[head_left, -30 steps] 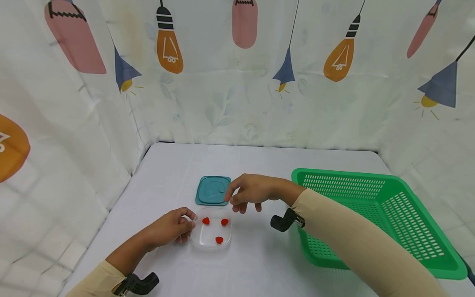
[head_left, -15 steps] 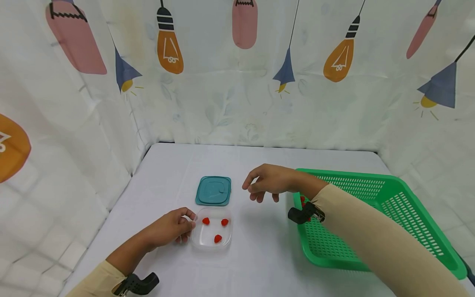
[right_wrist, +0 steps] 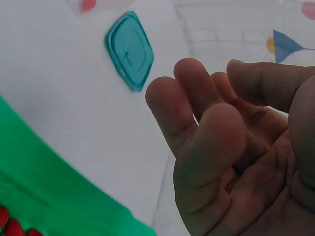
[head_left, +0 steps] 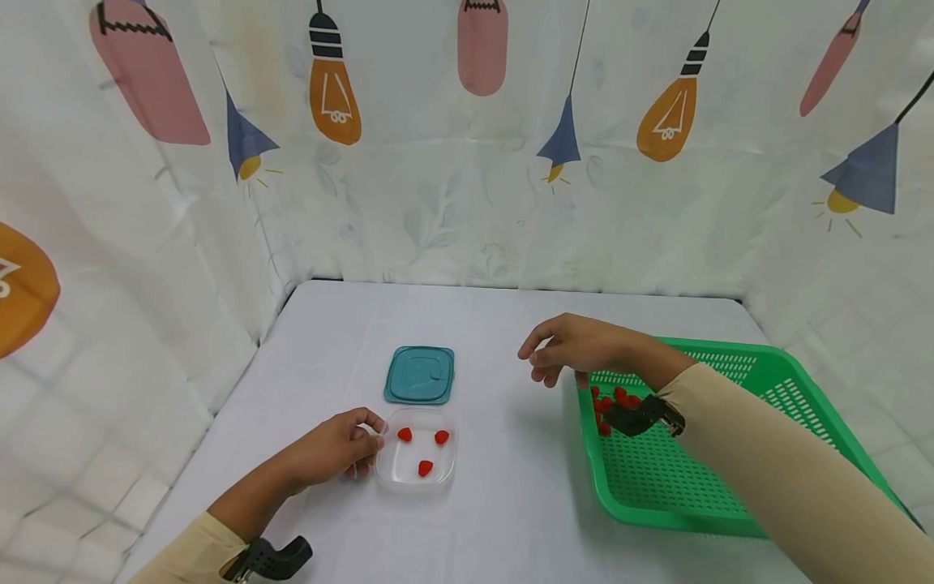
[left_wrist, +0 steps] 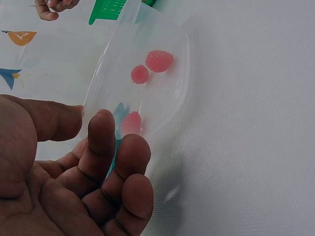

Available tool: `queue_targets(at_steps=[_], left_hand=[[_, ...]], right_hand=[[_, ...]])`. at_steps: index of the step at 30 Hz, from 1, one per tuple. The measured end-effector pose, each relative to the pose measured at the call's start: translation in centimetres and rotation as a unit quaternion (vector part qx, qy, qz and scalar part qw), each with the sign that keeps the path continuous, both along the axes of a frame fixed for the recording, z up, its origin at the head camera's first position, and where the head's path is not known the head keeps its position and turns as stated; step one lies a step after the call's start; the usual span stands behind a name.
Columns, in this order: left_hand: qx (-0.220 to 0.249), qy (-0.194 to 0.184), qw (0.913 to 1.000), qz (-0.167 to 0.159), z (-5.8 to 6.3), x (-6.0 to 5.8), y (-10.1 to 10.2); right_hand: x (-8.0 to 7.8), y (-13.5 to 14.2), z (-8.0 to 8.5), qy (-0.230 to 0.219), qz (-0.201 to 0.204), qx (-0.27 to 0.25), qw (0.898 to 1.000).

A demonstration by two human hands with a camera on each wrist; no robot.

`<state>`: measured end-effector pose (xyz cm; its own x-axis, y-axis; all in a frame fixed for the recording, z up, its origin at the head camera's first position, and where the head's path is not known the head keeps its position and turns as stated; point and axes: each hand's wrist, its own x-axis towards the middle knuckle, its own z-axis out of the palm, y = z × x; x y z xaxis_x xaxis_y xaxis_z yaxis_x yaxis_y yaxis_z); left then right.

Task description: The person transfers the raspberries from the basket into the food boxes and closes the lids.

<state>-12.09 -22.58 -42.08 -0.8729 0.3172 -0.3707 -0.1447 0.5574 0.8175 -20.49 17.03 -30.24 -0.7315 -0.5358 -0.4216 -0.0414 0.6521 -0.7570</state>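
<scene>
A clear plastic container (head_left: pixel 397 478) stands on the table with three raspberries in it, one of them a raspberry (head_left: pixel 426 468) near its front. At its left side, my left hand (head_left: pixel 339 448) holds the rim between thumb and fingers. The left wrist view shows the raspberries (left_wrist: pixel 159 61) through the container's wall. My right hand (head_left: pixel 572 347) hovers by the green basket's left rim, fingers loosely bent. Nothing lies between those fingers in the right wrist view. Inside the green basket (head_left: pixel 679 487), several raspberries (head_left: pixel 604 405) gather at the left end, partly hidden by the right wrist's camera.
A teal lid (head_left: pixel 419 375) lies flat just behind the container. The basket takes up the right side of the white table (head_left: pixel 503 519). Printed curtains (head_left: pixel 467 203) hang behind and at both sides. My right forearm crosses over the basket.
My right hand has moved right, from above the container to the basket's left rim. The front raspberry has shifted slightly left in the container. The left hand stays at the rim.
</scene>
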Motion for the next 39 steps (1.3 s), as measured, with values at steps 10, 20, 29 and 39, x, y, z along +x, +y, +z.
queue_targets(at_steps=[10,20,29,39], left_hand=[[0.003,-0.004,1.0000,-0.002,-0.1,-0.1,-0.1],[-0.005,-0.005,1.0000,0.006,-0.1,-0.3,0.0],[-0.006,-0.003,1.0000,0.006,0.0,-0.3,0.1],[-0.006,-0.006,0.9999,0.009,0.1,-0.1,0.1]], right_hand=[[0.4,3.2,-0.4,0.000,-0.034,-0.003,0.999],[1.0,7.2,-0.7,0.014,-0.049,-0.007,0.999],[1.6,10.6,-1.8,0.017,-0.071,0.004,0.997],[2.1,13.4,-4.6,-0.017,-0.112,0.013,0.993]])
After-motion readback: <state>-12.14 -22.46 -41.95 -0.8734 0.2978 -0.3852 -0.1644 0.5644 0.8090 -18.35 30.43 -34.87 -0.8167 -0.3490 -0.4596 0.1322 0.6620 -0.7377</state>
